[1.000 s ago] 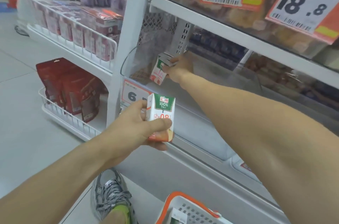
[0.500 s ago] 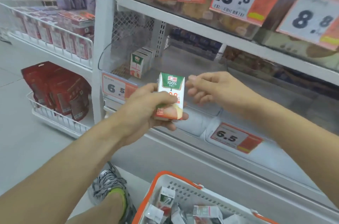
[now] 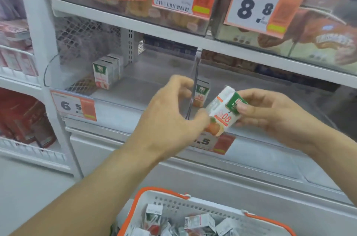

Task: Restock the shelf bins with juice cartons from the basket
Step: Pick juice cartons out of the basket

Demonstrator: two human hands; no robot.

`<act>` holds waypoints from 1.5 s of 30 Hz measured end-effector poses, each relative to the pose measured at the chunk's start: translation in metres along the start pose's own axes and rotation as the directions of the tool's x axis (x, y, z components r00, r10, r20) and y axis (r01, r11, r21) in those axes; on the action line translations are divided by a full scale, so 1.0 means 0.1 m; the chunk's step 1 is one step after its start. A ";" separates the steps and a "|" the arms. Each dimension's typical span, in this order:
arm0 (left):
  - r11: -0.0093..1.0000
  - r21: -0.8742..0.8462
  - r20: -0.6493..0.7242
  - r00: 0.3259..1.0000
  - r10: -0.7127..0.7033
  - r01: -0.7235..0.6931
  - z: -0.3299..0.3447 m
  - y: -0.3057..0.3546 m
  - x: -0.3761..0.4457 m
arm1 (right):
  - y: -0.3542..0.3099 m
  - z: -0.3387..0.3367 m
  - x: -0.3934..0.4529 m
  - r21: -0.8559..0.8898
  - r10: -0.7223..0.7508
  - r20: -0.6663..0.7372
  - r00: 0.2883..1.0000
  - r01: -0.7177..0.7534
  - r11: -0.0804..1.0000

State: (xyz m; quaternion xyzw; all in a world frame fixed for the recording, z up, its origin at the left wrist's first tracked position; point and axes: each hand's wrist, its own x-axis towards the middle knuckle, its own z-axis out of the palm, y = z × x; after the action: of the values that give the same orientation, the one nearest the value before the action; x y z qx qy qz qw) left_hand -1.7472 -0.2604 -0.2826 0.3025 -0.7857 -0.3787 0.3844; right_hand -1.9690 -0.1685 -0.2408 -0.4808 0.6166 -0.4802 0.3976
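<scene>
1. Held tilted in the right hand (image 3: pixel 274 114), thumb pinching its green top: a juice carton (image 3: pixel 224 112), in front of the clear shelf bins (image 3: pixel 58 73).
2. Left hand (image 3: pixel 170 118) loosely curled beside the carton's lower end; contact not clear.
3. Standing in the left bin: a row of cartons (image 3: pixel 106 73); behind a clear divider (image 3: pixel 193 89), a single carton (image 3: pixel 201 93).
4. Passed from left hand to right since half a second before.
5. Below: basket (image 3: pixel 164 197) with more cartons; price tags (image 3: pixel 73 105) on the shelf edges.
</scene>
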 end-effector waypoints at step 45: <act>0.836 0.455 0.017 0.941 0.337 -0.308 0.40 -0.19 -0.11 | 0.08 -0.33 -0.28 -0.650 -0.320 -0.045 0.946 0.216 0.728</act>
State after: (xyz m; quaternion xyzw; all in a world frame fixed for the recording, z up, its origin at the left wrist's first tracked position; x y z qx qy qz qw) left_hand -1.7718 -0.2476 -0.3194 0.2585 -0.8788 -0.1059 0.3869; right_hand -1.9961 -0.1333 -0.2404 -0.6325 0.6950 -0.3305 0.0884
